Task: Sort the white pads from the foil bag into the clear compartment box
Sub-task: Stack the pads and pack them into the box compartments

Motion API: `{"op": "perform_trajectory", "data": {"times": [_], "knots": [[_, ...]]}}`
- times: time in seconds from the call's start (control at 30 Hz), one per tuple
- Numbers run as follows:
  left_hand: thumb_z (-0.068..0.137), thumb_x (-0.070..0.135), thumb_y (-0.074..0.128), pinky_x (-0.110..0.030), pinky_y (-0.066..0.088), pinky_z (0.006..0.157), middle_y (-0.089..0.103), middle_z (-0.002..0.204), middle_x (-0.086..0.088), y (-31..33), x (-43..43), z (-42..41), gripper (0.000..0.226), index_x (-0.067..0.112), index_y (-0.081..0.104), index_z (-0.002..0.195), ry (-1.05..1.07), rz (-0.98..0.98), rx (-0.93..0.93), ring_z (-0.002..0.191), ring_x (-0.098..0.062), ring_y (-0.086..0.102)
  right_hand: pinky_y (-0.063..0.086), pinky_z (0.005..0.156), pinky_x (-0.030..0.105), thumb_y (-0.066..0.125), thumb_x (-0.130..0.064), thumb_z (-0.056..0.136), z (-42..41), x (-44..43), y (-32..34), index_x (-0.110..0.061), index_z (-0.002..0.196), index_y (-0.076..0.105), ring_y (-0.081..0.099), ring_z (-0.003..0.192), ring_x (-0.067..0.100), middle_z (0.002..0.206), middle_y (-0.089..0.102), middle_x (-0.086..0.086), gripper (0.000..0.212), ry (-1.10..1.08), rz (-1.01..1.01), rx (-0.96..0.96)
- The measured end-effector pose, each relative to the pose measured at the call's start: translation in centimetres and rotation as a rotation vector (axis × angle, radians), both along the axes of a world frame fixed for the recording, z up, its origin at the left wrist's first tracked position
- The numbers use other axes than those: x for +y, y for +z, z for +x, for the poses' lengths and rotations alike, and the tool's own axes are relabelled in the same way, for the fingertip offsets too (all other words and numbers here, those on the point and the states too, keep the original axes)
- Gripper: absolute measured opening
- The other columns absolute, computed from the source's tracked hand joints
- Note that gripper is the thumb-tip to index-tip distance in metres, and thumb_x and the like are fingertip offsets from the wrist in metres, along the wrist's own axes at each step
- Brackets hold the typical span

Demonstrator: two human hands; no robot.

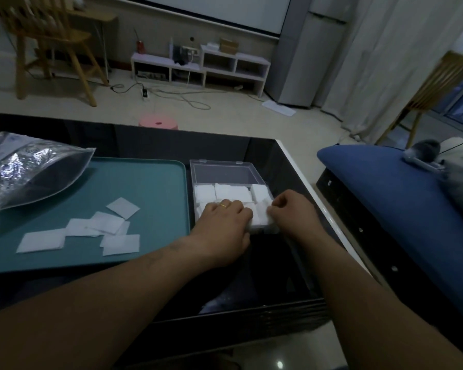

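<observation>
The clear compartment box (226,169) stands open on the black table, right of the teal tray (155,182), its compartments packed with white pads (231,192). My left hand (225,222) lies over the box's near left compartments, fingers curled down onto the pads there. My right hand (292,212) is at the box's near right corner and pinches a white pad (261,218) between both hands. Several loose white pads (102,228) lie on the tray. The foil bag (30,169) lies on the tray's far left corner.
The black table (292,161) ends in a white edge on the right; a blue cushioned seat (385,188) stands just past it. A pink stool (158,121) sits beyond the table's far edge. Wooden chairs, a low white shelf and cables are farther off on the floor.
</observation>
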State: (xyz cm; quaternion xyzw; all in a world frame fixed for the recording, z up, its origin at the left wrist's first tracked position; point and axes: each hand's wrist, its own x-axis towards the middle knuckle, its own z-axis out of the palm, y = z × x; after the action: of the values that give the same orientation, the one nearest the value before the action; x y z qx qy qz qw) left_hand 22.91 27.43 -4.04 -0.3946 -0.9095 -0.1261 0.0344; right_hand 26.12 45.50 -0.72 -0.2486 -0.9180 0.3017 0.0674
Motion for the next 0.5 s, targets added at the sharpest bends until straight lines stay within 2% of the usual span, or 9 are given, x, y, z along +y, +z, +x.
{"op": "perform_trajectory", "data": {"times": [0.2, 0.33, 0.43, 0.5], "knots": [[0.096, 0.045, 0.048, -0.046, 0.029, 0.113, 0.046, 0.149, -0.002, -0.3, 0.7, 0.3, 0.054, 0.03, 0.042, 0.147, -0.052, -0.007, 0.028, 0.138, -0.026, 0.039, 0.059, 0.086, 0.042, 0.066, -0.019, 0.096, 0.3, 0.4, -0.5, -0.021, 0.089, 0.064, 0.064, 0.09, 0.019, 0.1, 0.065, 0.003, 0.007, -0.051, 0.14, -0.002], [0.097, 0.051, 0.046, -0.052, 0.018, 0.122, 0.028, 0.166, -0.002, -0.6, 1.7, 0.5, 0.066, 0.034, 0.026, 0.158, -0.083, -0.059, 0.047, 0.152, -0.028, 0.023, 0.058, 0.089, 0.046, 0.063, -0.017, 0.096, 0.6, 0.7, -0.7, -0.019, 0.092, 0.06, 0.063, 0.09, 0.02, 0.095, 0.064, 0.002, 0.004, -0.087, 0.035, -0.027], [0.098, 0.053, 0.046, -0.057, 0.008, 0.125, 0.021, 0.17, -0.002, -1.1, 2.6, 0.3, 0.069, 0.036, 0.019, 0.16, -0.084, -0.094, 0.021, 0.157, -0.028, 0.014, 0.057, 0.089, 0.047, 0.06, -0.025, 0.099, 0.5, 0.6, -1.0, -0.02, 0.099, 0.058, 0.064, 0.09, 0.019, 0.097, 0.064, 0.0, 0.005, -0.108, -0.034, 0.0], [0.099, 0.053, 0.046, -0.059, 0.002, 0.125, 0.019, 0.17, -0.001, -1.0, 2.9, 0.4, 0.07, 0.037, 0.017, 0.161, -0.089, -0.092, -0.006, 0.158, -0.027, 0.01, 0.057, 0.087, 0.047, 0.06, -0.029, 0.099, 0.4, 0.6, -1.2, -0.02, 0.103, 0.057, 0.064, 0.091, 0.019, 0.099, 0.064, 0.001, 0.011, -0.131, -0.007, -0.004]]}}
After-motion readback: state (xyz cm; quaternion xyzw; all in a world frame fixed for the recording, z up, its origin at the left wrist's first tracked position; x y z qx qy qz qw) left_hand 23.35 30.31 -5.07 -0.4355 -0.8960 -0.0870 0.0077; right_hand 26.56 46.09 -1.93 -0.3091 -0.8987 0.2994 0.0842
